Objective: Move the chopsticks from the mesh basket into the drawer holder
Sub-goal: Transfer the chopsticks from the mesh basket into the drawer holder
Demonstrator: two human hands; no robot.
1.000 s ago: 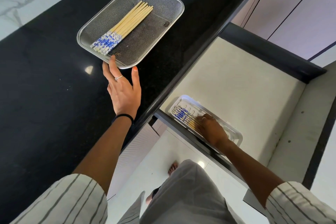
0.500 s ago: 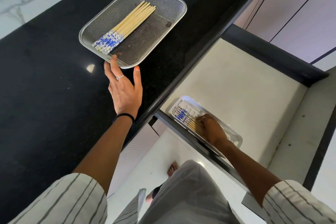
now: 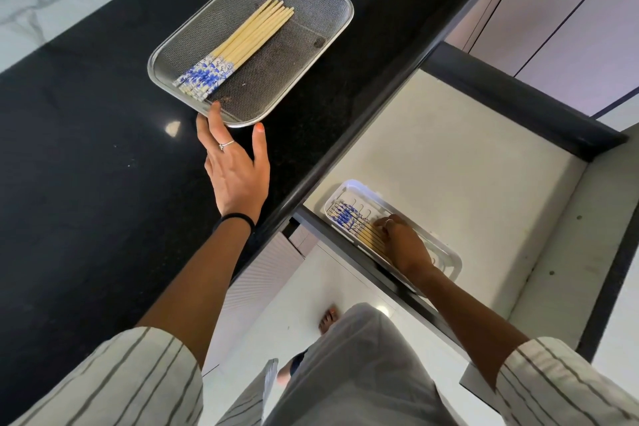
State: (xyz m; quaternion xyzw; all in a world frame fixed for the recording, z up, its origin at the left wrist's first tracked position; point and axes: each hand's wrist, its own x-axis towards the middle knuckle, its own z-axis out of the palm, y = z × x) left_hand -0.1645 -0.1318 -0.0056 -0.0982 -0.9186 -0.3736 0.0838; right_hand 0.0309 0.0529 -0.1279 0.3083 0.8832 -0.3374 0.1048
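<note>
A steel mesh basket (image 3: 340, 5) sits on the black counter with several blue-and-white-handled bamboo chopsticks (image 3: 249, 34) lying along its left side. My left hand (image 3: 237, 173) lies flat on the counter, fingers apart, with its fingertip and thumb touching the basket's near rim. Down in the open drawer stands a clear slotted holder (image 3: 447, 254) with more chopsticks in the holder (image 3: 347, 218), handles pointing away from me. My right hand (image 3: 406, 244) is inside the holder, its fingers curled down on the bare ends of those chopsticks.
The black counter (image 3: 86, 166) ends in a rounded front edge beside the white-lined drawer (image 3: 432, 149), whose dark front rail runs under my right arm. Cabinet doors (image 3: 570, 10) stand at the upper right. Below are the white floor and my foot.
My right hand's fingers have shifted slightly on the chopsticks in the holder. My left hand has stayed at the basket's near rim.
</note>
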